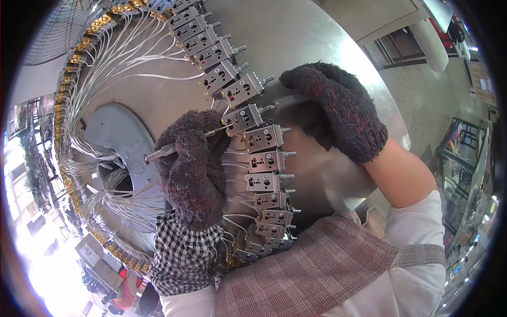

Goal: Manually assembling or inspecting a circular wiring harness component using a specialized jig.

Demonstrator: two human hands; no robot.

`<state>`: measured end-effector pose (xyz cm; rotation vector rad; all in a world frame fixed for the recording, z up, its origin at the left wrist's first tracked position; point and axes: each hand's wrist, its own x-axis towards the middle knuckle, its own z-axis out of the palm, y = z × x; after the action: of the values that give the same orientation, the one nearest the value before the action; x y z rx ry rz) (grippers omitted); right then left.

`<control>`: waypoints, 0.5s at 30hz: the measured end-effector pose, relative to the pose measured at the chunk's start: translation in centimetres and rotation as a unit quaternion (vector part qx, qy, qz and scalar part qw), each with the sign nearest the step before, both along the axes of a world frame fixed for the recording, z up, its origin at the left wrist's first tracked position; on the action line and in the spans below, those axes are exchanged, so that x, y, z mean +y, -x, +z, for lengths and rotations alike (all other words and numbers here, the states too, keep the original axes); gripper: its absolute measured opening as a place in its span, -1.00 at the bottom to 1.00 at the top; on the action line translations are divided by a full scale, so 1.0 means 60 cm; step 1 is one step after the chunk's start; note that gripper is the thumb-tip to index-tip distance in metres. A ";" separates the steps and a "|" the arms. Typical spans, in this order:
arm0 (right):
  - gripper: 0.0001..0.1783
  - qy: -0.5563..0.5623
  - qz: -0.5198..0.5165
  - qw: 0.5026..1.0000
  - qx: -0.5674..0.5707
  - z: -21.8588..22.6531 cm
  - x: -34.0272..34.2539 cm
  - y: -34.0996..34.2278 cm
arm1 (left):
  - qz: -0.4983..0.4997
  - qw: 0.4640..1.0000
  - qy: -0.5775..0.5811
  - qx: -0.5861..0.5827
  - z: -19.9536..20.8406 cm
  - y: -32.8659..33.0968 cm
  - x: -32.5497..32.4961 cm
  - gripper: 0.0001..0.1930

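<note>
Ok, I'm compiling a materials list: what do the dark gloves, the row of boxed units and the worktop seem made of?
Gloves: knitted yarn, wool or synthetic unclear, by the fuzzy, red-flecked texture.
Boxed units: grey satin metal, perhaps plated steel, by the sheen and crisp cut-outs.
Worktop: apparently smooth metal, type uncertain, by its blurred bright reflections.

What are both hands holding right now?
Left hand: closed, holding a thin-shafted tool.
Right hand: closed, holding a grey rod-like tool.
</note>
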<state>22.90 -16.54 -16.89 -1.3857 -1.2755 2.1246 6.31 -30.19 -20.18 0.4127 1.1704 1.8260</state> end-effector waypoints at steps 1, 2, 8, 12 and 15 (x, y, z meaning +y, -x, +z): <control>-0.67 0.003 0.001 1.000 -0.005 0.001 0.000 -0.002 | 0.002 1.000 0.006 0.004 0.003 -0.003 0.000 -0.71; -0.67 0.003 0.001 1.000 -0.005 -0.001 -0.001 -0.004 | 0.002 1.000 0.006 0.003 0.004 -0.004 0.000 -0.71; -0.65 0.018 -0.017 0.996 0.088 -0.033 0.001 -0.021 | -0.021 0.999 -0.006 -0.034 -0.003 -0.008 0.005 -0.70; -0.65 0.013 -0.006 0.994 0.105 -0.032 0.007 -0.031 | -0.041 0.997 -0.029 -0.051 -0.009 -0.011 0.010 -0.71; -0.63 0.006 -0.020 0.996 0.090 -0.029 0.004 -0.051 | -0.050 0.997 -0.026 -0.052 -0.002 -0.022 0.005 -0.71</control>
<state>25.95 -16.29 -18.64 -1.1822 -1.1589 2.1768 7.61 -29.88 -20.31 0.3952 1.0156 1.7721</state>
